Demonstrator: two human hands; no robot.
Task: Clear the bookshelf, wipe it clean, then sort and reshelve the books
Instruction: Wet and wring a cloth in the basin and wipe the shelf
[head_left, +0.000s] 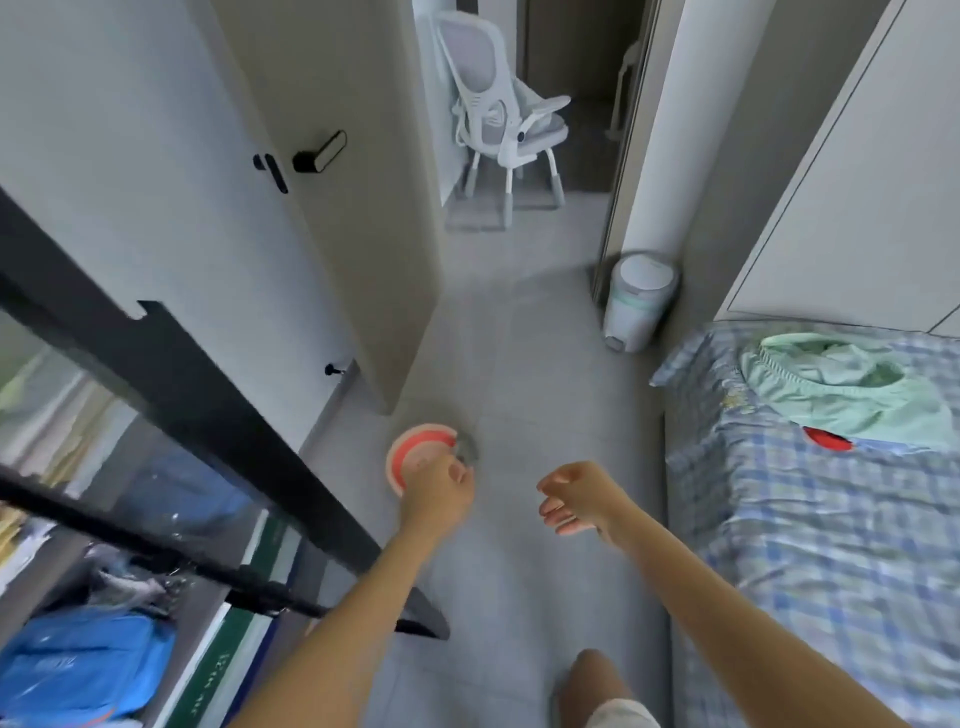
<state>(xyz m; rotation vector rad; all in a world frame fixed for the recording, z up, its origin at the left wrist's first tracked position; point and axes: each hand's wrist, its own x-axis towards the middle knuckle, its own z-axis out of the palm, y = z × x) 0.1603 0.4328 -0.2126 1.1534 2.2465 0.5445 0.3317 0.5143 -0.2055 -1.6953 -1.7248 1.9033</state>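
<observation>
left hand (439, 488): fingers curled, seen from the back, over the near rim of the basin; whether it pinches the cloth i cannot tell.
right hand (576, 499): loosely curled, holding nothing, in the air at 3 o'clock of the left hand.
basin (410, 452): a pink round basin on the floor, at 11 o'clock of the left hand.
cloth (466, 448): a grey wad at the basin's rim, at 1 o'clock of the left hand; blurred.
bookshelf (208, 400): black-framed, at 9 o'clock of the hands, with books (234, 654) and a blue bag (78, 670) in it, so by my reading not yet cleared.
bed (831, 519): checked sheet, at 3 o'clock, close beside the right arm.
risk, drips: if the cloth is wet and lifted unwrung, water would likely fall on the floor and onto the books.
risk, basin: a snagged rim could tip it, and any water in it would spill across the narrow floor between shelf and bed.
risk, order: wiping before the shelf is emptied would leave covered patches dirty and might dampen book covers.
risk, frame: the shelf's lower corner juts out near the left forearm; a quick swing toward 9 o'clock could knock it.
</observation>
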